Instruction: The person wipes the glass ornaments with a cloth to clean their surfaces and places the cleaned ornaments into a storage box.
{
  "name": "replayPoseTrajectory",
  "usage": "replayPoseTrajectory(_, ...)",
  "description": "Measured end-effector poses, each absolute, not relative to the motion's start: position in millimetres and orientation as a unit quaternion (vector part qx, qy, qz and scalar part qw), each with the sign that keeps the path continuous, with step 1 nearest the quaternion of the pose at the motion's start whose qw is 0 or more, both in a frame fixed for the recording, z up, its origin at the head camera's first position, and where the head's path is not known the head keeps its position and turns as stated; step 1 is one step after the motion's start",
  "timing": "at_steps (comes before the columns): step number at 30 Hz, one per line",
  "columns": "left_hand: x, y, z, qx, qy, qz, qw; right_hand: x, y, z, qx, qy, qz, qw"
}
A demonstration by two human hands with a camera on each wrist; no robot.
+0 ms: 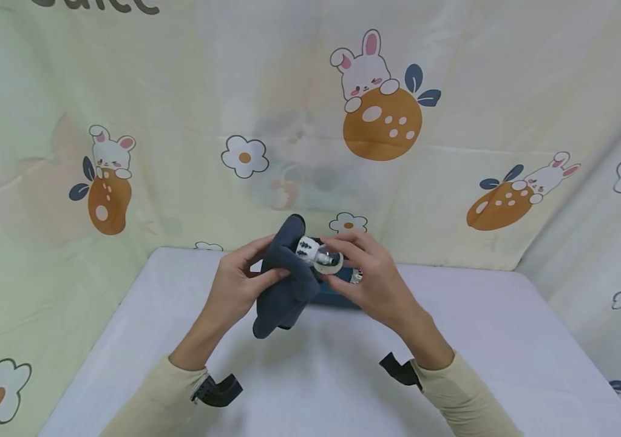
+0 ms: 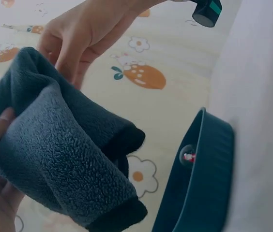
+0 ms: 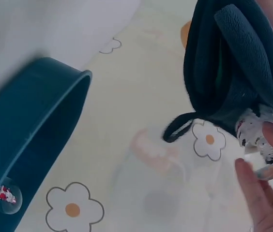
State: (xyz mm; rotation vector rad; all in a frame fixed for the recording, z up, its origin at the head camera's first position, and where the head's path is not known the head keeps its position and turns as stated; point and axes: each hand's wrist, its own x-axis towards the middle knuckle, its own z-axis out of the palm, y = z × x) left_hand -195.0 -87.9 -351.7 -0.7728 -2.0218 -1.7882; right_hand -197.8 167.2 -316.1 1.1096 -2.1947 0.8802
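Observation:
My left hand [image 1: 234,280] grips a folded blue-grey cloth [image 1: 283,288] with black edging; a hanging loop shows in the right wrist view. A small snow globe [image 1: 328,260] with a white base patterned in dark trees is pinched between thumb and fingers of my right hand [image 1: 380,280]. Its base presses against a fold of the cloth. In the left wrist view the cloth [image 2: 64,145] hides the globe. Both hands are raised in front of me, close together.
Behind the hands a dark teal tray [image 1: 337,298] stands on the white table [image 1: 310,376]. Inside it lies another clear globe [image 2: 187,155] with a red and white figure. A curtain [image 1: 190,182] printed with rabbits and flowers hangs at the back.

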Motion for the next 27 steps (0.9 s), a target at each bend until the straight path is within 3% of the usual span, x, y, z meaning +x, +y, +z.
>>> replayPoseTrajectory(8, -194, -84, -352, -0.245, -0.709, -0.642, 0.155, -197, 162, -316, 0.471, -0.78, 0.292, 0.291)
replayPoseTrajectory(13, -191, -81, -349, -0.242, -0.702, -0.644, 0.182, -197, 158, -318, 0.463, -0.772, 0.319, 0.299)
replayPoseTrajectory(27, -188, -79, -358, -0.283, -0.696, -0.618, 0.231, -196, 155, -317, 0.382, -0.778, 0.435, 0.246)
